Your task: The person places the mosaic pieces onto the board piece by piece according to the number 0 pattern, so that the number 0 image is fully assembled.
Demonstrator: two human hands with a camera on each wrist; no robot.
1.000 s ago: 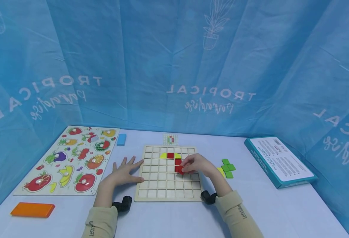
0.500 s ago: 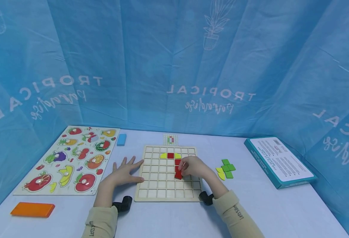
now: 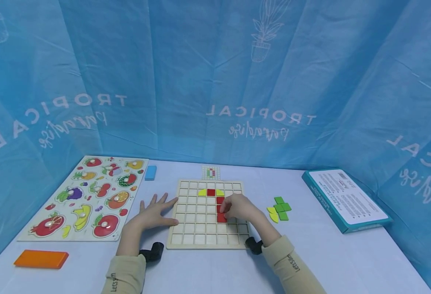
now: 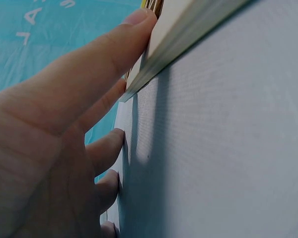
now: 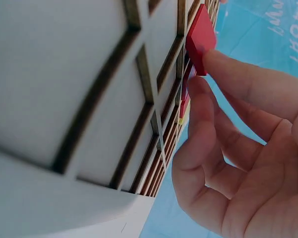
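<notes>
A wooden grid board (image 3: 208, 246) lies in the middle of the table, with red square tiles and yellow rounded tiles in its upper cells. My right hand (image 3: 240, 207) pinches a red square tile (image 5: 201, 37) between thumb and index finger, low over a cell beneath the other red tiles. In the right wrist view the tile leans out from the grid. At the board's left edge rests my left hand (image 3: 152, 214), fingers spread; its thumb and index fingertip touch the rim. The left wrist view shows that thumb (image 4: 102, 54) against the board's side.
Green square tiles (image 3: 282, 207) and yellow tiles (image 3: 273, 214) lie right of the board. Behind it is a small pattern card (image 3: 210, 172). A fruit puzzle (image 3: 83, 200), a blue block (image 3: 150, 172) and an orange block (image 3: 40, 259) are at left, a teal box (image 3: 347, 200) at right.
My right hand has shifted slightly toward me, carrying the red tile down one cell. The tile sat askew half a second ago and now lines up with the grid. My left hand stays put.
</notes>
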